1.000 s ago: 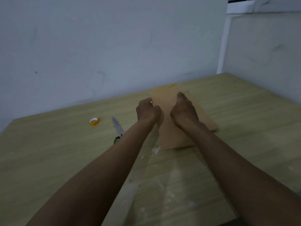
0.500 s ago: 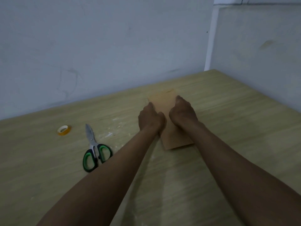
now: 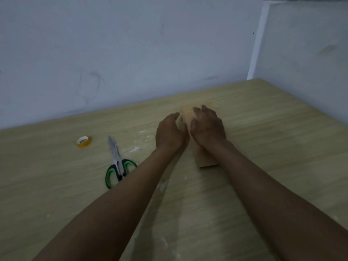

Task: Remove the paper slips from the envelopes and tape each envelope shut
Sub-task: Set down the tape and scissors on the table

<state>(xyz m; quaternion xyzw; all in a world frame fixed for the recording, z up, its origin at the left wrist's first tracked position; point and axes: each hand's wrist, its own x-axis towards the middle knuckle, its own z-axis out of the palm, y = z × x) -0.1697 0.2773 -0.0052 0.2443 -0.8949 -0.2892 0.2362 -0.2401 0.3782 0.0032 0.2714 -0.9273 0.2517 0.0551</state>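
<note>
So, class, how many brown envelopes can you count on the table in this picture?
1 visible: a brown envelope lies on the wooden table under the left hand and right hand, which work at its far end. Others could lie hidden beneath it or the arms.

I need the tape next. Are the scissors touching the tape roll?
Apart. The head view shows bare table between the scissors and the tape roll, which lies left of the blade tips.

Both forearms are bare up to the frame edge; left hand (image 3: 170, 133) and right hand (image 3: 208, 127) wear nothing
</note>
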